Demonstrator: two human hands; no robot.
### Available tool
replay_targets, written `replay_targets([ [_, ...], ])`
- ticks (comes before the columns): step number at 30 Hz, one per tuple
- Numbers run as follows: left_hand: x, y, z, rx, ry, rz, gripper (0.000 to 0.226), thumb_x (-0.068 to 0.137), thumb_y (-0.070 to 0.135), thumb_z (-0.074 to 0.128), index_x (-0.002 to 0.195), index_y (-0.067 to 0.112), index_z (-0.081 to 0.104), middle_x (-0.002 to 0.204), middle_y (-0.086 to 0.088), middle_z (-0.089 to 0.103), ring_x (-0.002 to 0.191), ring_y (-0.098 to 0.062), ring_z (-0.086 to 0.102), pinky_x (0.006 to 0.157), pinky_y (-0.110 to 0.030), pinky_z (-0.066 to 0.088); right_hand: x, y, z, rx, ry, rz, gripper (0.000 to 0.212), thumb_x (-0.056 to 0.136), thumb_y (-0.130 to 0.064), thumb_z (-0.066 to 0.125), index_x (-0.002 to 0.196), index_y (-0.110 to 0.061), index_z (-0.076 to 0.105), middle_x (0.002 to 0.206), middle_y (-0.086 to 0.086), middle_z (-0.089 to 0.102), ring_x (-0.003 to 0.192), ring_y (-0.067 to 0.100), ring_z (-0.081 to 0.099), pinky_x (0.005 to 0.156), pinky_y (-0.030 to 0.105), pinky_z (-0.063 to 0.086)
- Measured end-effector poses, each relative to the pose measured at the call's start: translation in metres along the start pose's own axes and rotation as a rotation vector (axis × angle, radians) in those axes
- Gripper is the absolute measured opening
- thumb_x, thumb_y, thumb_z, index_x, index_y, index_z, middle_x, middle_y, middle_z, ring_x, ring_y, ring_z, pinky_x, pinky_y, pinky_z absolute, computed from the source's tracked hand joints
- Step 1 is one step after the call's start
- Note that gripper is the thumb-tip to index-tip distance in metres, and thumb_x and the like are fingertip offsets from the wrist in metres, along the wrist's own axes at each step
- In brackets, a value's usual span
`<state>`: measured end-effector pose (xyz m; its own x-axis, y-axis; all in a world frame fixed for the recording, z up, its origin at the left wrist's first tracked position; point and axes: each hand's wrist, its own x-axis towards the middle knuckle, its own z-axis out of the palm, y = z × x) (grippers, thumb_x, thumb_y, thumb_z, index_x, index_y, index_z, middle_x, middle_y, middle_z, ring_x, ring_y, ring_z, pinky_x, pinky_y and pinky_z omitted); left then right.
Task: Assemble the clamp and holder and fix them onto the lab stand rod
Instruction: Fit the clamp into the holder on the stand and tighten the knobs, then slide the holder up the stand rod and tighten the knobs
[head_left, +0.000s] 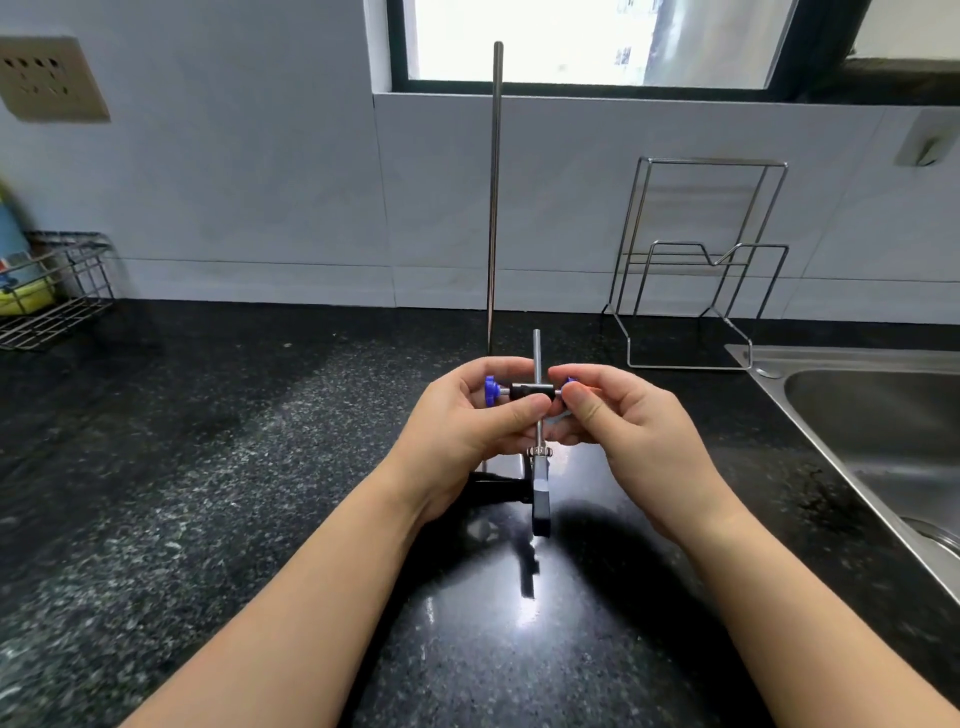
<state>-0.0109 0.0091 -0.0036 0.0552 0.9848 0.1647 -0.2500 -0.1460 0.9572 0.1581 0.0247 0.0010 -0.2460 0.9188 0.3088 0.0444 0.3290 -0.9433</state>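
Two bare hands raised over a black speckled table, holding a black clamp holder with the thin metal shaft of a clamp passing through it. Left hand with fingers closed around the holder body, thumb pressed along its front. Right hand with thumb and fingers pinched together on a blue knob at the holder's right end, that knob largely hidden and blurred behind the fingertips. A second blue knob in plain sight at the left end; two knobs in all. Clamp shaft upright, top end poking above the hands, lower end running down to a dark clamp head seen edge-on below the palms, its jaws impossible to make out. One tall lab stand rod upright behind the hands, apart from the assembly, its foot hidden by the left hand; only a dark sliver of the stand base visible between the wrists. One wire rack at the wall to the right. One steel sink cut off by the right edge. One wire basket cut off at the left, its contents blurred. One wall socket upper left, one window cropped at the top.
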Motion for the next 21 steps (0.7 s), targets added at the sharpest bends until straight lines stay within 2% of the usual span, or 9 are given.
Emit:
replay_targets([
  [4,0.0,0.006,0.0,-0.164,0.039,-0.036,0.029,0.083,-0.002,0.069,0.107,0.008,0.056,0.08,-0.011,0.074,0.065,-0.021,0.073,0.055,-0.023,0.055,-0.003,-0.005,0.001,-0.001,-0.032,-0.055,0.028,0.091,-0.006,0.061,0.118,-0.015,0.063,0.091,0.006,0.077,0.083,0.014,0.075,0.079,0.022,0.056],
  [7,-0.001,0.006,0.002,-0.144,0.033,-0.027,0.023,0.083,-0.001,0.069,0.099,0.008,0.055,0.076,-0.01,0.073,0.066,-0.021,0.073,0.056,-0.024,0.055,-0.002,-0.006,0.002,-0.046,0.005,-0.073,0.029,0.091,-0.002,0.06,0.117,-0.015,0.065,0.088,0.005,0.077,0.08,0.01,0.074,0.078,0.021,0.055],
  [11,-0.002,0.01,0.004,-0.066,0.05,0.015,0.017,0.085,0.005,0.07,0.098,0.006,0.06,0.074,-0.004,0.071,0.069,-0.019,0.069,0.073,-0.034,0.056,0.001,-0.013,0.003,0.004,0.064,-0.029,0.025,0.092,-0.002,0.059,0.112,-0.013,0.068,0.085,0.007,0.078,0.075,0.011,0.073,0.071,0.019,0.054],
  [14,0.0,0.026,0.005,-0.085,0.081,0.055,0.011,0.087,0.007,0.068,0.097,0.009,0.064,0.078,-0.003,0.069,0.072,-0.02,0.065,0.086,-0.043,0.055,0.006,-0.029,0.0,0.044,0.109,-0.025,0.023,0.093,-0.006,0.059,0.114,-0.01,0.068,0.09,0.01,0.078,0.08,0.017,0.075,0.069,0.015,0.054],
  [18,0.006,0.056,0.011,0.008,0.111,0.185,0.014,0.086,0.008,0.069,0.099,0.011,0.066,0.08,-0.006,0.067,0.072,-0.021,0.066,0.077,-0.035,0.055,0.017,-0.058,-0.001,0.017,0.094,-0.103,0.023,0.091,-0.002,0.06,0.112,-0.01,0.067,0.079,-0.001,0.078,0.071,0.008,0.073,0.067,0.013,0.053],
  [21,0.011,0.085,0.013,0.11,0.132,0.271,0.011,0.085,0.008,0.071,0.096,0.01,0.068,0.081,-0.005,0.07,0.075,-0.02,0.07,0.076,-0.031,0.056,0.029,-0.086,-0.002,-0.003,0.085,-0.169,0.025,0.092,-0.002,0.059,0.114,-0.011,0.066,0.082,-0.001,0.078,0.071,0.007,0.074,0.067,0.012,0.053],
])
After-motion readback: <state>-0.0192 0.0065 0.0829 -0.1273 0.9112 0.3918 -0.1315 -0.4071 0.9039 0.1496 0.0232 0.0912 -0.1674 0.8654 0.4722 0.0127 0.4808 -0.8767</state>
